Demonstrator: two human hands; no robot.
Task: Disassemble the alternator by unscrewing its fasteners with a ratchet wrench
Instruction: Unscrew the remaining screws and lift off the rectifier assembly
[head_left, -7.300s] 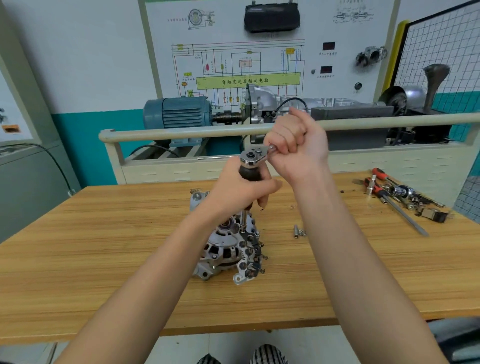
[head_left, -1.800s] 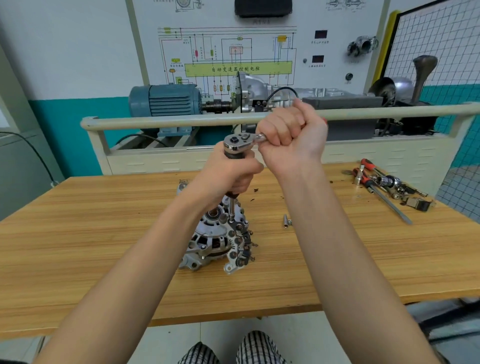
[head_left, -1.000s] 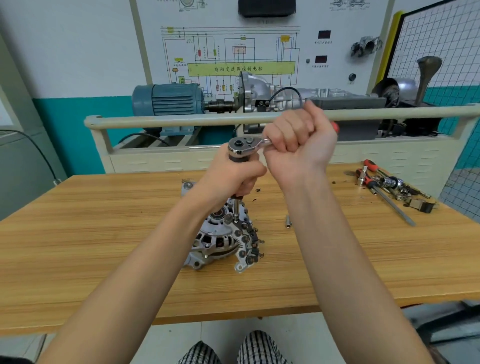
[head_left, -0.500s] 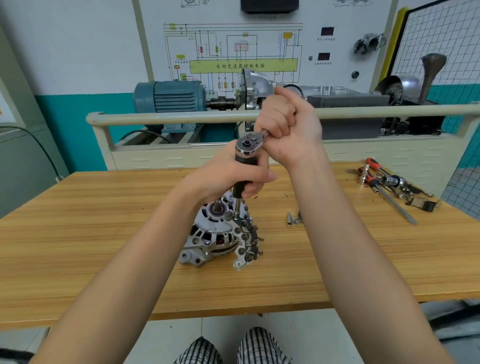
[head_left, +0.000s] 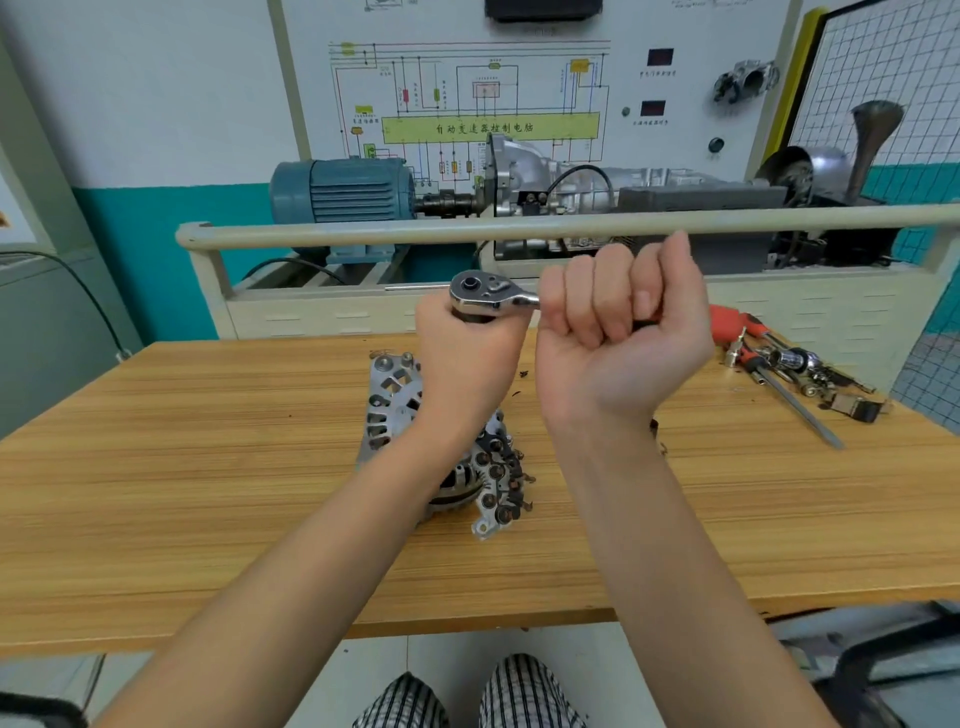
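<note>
I had my right hand (head_left: 621, 332) fisted round the chrome ratchet wrench (head_left: 491, 296) handle, my left hand (head_left: 467, 358) gripping its extension below the head. The finned silver alternator (head_left: 395, 405) sat directly beneath. Loosening seemed midway; next, another steady swing.

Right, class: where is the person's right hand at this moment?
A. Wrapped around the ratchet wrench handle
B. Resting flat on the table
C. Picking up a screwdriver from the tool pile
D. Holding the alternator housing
A: the right hand has its fingers curled round the handle of the ratchet wrench, above the alternator.
</note>
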